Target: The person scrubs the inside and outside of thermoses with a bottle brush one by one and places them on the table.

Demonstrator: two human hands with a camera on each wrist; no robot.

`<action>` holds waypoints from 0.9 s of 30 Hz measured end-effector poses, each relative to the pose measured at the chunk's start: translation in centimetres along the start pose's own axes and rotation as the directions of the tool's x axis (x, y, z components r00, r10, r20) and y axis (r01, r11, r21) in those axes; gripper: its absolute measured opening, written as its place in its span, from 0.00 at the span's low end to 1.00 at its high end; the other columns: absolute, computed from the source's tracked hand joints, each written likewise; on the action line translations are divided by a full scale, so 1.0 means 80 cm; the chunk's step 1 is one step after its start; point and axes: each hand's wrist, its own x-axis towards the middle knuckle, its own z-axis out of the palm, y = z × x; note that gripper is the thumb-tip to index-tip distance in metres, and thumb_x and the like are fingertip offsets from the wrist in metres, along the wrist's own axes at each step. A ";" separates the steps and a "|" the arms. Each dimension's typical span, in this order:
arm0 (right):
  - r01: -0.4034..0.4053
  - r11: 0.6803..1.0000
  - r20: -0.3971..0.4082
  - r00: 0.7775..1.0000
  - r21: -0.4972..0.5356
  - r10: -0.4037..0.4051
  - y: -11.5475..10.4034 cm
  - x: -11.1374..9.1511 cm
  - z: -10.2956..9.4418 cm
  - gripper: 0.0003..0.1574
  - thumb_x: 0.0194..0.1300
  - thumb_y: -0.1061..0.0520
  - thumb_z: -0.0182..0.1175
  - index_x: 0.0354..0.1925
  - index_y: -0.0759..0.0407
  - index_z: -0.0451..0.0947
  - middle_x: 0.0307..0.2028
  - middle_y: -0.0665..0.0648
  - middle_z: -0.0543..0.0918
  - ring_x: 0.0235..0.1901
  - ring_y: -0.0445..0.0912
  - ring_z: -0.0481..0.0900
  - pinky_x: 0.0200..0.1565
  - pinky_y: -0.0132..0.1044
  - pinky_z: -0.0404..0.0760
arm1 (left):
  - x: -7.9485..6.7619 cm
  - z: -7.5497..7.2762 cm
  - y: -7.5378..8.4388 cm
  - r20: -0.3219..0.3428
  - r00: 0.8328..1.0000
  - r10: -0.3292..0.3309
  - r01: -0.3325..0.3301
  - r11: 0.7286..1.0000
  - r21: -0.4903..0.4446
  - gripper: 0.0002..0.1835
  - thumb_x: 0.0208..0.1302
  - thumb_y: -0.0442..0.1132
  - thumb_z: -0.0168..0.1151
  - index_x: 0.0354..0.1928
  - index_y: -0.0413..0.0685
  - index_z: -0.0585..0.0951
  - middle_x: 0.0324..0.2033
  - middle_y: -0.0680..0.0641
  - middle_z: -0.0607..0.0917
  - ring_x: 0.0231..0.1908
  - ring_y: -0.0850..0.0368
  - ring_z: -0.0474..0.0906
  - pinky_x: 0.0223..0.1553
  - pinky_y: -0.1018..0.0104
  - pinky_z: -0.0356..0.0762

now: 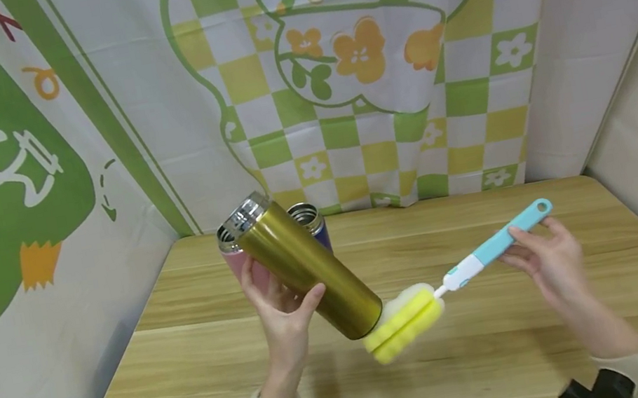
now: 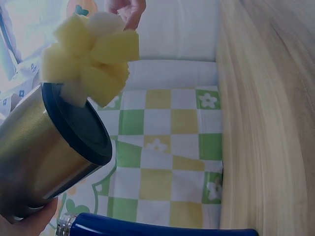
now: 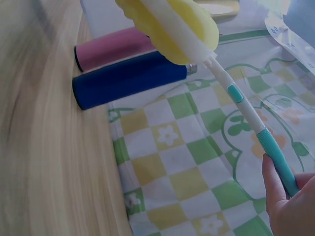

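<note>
My left hand (image 1: 281, 312) grips a gold thermos flask (image 1: 311, 264) in the air, tilted with its steel mouth up to the left and its base down to the right. My right hand (image 1: 549, 254) holds a bottle brush (image 1: 506, 243) by its light blue handle. The brush's yellow and white sponge head (image 1: 405, 322) is right at the flask's dark base in the head view. From the left wrist, the sponge (image 2: 91, 54) overlaps the edge of the base (image 2: 83, 125). In the right wrist view, thumb and fingers pinch the handle's teal end (image 3: 279, 160).
A pink flask (image 3: 113, 49) and a blue flask (image 3: 130, 78) stand upright side by side on the wooden table (image 1: 197, 377), behind the gold one. Both have open steel mouths in the head view. A printed cloth (image 1: 332, 125) hangs along the table's back edge.
</note>
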 end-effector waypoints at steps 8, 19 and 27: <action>0.008 1.000 -0.029 1.000 0.022 -0.008 -0.031 -0.004 0.019 0.18 0.58 0.73 0.51 0.44 0.65 0.57 0.28 0.62 0.81 0.29 0.50 0.81 0.36 0.41 0.77 | -0.005 -0.003 0.005 0.019 1.000 -0.015 0.015 1.000 -0.003 0.51 0.45 0.20 0.61 0.64 0.55 0.43 0.55 0.40 0.69 0.47 0.50 0.72 0.46 0.60 0.72; 0.005 0.999 -0.051 0.999 -0.042 -0.007 -0.015 0.001 0.030 0.19 0.58 0.71 0.53 0.45 0.65 0.56 0.28 0.59 0.83 0.27 0.47 0.82 0.35 0.39 0.78 | -0.008 0.007 0.008 0.035 0.999 0.020 -0.018 0.999 -0.049 0.51 0.44 0.21 0.62 0.64 0.54 0.43 0.54 0.41 0.69 0.45 0.50 0.73 0.46 0.59 0.73; -0.073 0.983 -0.100 0.993 -0.168 0.057 0.011 -0.003 0.042 0.17 0.60 0.68 0.52 0.44 0.61 0.57 0.26 0.54 0.82 0.27 0.44 0.81 0.36 0.37 0.79 | -0.008 0.017 0.004 0.032 0.997 0.064 -0.062 0.996 -0.063 0.52 0.42 0.24 0.66 0.64 0.52 0.43 0.56 0.40 0.65 0.46 0.49 0.72 0.47 0.59 0.72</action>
